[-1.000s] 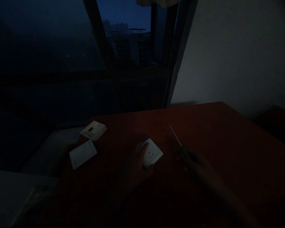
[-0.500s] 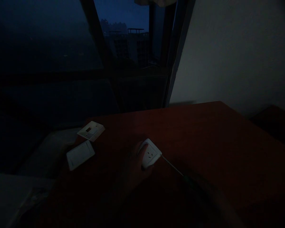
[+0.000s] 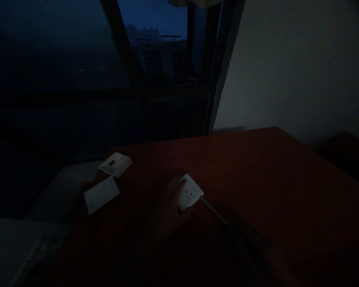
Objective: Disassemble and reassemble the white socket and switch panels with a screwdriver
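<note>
My left hand (image 3: 172, 207) is closed around a white wall socket (image 3: 189, 193) with slots in its face, a finger lying over its left side. To the right, a screwdriver's thin metal shaft (image 3: 214, 212) slants up from a dark handle to the socket's right edge. Its tip meets that edge; whether it sits in a gap there I cannot tell. My right hand (image 3: 257, 243), very dim, is wrapped round the screwdriver's handle. The fingers of that hand are mostly lost in shadow.
On the left edge of the reddish-brown table (image 3: 242, 159) lie a white rectangular panel (image 3: 101, 195) and, behind it, a white box (image 3: 115, 164) with a dark square opening. A dark window (image 3: 77, 127) stands behind the table, a pale wall (image 3: 293, 71) to the right. The room is very dim.
The screwdriver and my right hand have shifted slightly left, and its tip has moved a little down along the socket's right edge. The socket and my left hand have barely moved.
</note>
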Available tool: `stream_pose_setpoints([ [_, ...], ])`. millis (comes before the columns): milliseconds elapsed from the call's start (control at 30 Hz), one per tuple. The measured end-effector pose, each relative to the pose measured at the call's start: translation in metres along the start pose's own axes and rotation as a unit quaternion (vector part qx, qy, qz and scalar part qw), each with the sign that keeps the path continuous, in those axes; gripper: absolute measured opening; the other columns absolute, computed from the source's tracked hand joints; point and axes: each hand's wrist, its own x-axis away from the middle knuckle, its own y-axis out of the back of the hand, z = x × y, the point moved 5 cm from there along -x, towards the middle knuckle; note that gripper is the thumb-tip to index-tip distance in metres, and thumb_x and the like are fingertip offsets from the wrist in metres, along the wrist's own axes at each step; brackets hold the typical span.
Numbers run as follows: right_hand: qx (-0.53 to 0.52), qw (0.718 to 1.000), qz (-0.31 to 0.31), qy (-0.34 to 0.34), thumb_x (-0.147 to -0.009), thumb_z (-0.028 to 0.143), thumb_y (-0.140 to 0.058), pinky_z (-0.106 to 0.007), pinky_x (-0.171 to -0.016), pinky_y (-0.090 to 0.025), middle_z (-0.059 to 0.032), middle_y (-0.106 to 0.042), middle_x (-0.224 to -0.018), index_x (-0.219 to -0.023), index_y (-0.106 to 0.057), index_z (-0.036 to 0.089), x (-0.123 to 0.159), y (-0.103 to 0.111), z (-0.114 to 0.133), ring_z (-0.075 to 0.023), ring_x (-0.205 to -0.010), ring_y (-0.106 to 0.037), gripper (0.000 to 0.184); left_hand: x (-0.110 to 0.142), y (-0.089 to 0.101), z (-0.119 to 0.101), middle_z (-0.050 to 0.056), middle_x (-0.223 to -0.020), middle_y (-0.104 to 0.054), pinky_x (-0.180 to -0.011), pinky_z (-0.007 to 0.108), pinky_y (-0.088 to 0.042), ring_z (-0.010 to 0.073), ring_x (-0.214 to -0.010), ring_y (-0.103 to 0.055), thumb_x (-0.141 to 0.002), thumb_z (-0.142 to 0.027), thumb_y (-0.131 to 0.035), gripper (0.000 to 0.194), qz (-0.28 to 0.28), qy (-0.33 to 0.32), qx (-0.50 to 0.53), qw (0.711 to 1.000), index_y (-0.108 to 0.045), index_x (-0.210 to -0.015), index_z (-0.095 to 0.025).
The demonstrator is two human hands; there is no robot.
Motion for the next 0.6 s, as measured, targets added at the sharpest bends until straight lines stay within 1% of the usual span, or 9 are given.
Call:
stream_pose_setpoints([
  [100, 0.000, 1.000, -0.013, 0.013, -0.090, 0.041, -0.047, -0.031, -0.090, -0.054, -0.0038, -0.064, -0.124, -0.125, -0.062, 0.028, -0.0012, 0.0002, 0.0024, -0.0234, -0.109, -0.064, 0.039, -0.0001, 0.0005, -0.0009, 0.010, -0.148, -0.030, -0.110, 0.048, -0.032, 0.0311, -0.135, -0.032, -0.074, -0.028, -0.065, 0.072, 0.010, 0.007, 0.011, 1.000, -0.036, -0.140, -0.024],
  [267, 0.021, 0.998, -0.021, 0.052, -0.090, 0.040, -0.048, -0.030, -0.089, -0.054, -0.0043, -0.064, -0.124, -0.126, -0.061, 0.027, 0.0006, -0.0039, 0.0045, -0.0225, -0.107, -0.064, 0.040, -0.0004, -0.0016, 0.0015, 0.010, -0.150, -0.028, -0.111, 0.049, -0.030, 0.0322, -0.136, -0.031, -0.075, -0.041, -0.069, 0.074, 0.023, 0.049, 0.027, 0.998, -0.037, -0.140, -0.024],
  [333, 0.034, 0.998, -0.023, 0.056, -0.091, 0.040, -0.048, -0.029, -0.088, -0.055, -0.0047, -0.064, -0.124, -0.126, -0.061, 0.027, 0.0024, -0.0048, 0.0031, -0.0225, -0.106, -0.065, 0.040, -0.0008, -0.0025, 0.0021, 0.010, -0.149, -0.029, -0.111, 0.049, -0.029, 0.0324, -0.136, -0.030, -0.075, -0.040, -0.069, 0.075, 0.020, 0.059, 0.028, 0.998, -0.036, -0.141, -0.024],
  [467, 0.042, 0.997, -0.033, 0.051, -0.091, 0.040, -0.048, -0.028, -0.087, -0.055, -0.0058, -0.063, -0.125, -0.125, -0.061, 0.025, 0.0037, -0.0040, 0.0012, -0.0224, -0.107, -0.064, 0.040, -0.0020, -0.0029, 0.0013, 0.009, -0.148, -0.031, -0.111, 0.047, -0.030, 0.0307, -0.135, -0.032, -0.076, -0.036, -0.068, 0.082, 0.005, 0.052, 0.041, 0.998, -0.026, -0.145, -0.026],
  [600, 0.032, 0.998, -0.031, 0.054, -0.090, 0.038, -0.051, -0.027, -0.086, -0.055, -0.0043, -0.063, -0.126, -0.126, -0.061, 0.028, 0.0045, -0.0060, 0.0001, -0.0227, -0.108, -0.063, 0.039, -0.0022, -0.0029, 0.0013, 0.009, -0.146, -0.034, -0.110, 0.048, -0.030, 0.0316, -0.133, -0.034, -0.075, -0.036, -0.068, 0.080, -0.006, 0.058, 0.042, 0.997, -0.029, -0.144, -0.027],
])
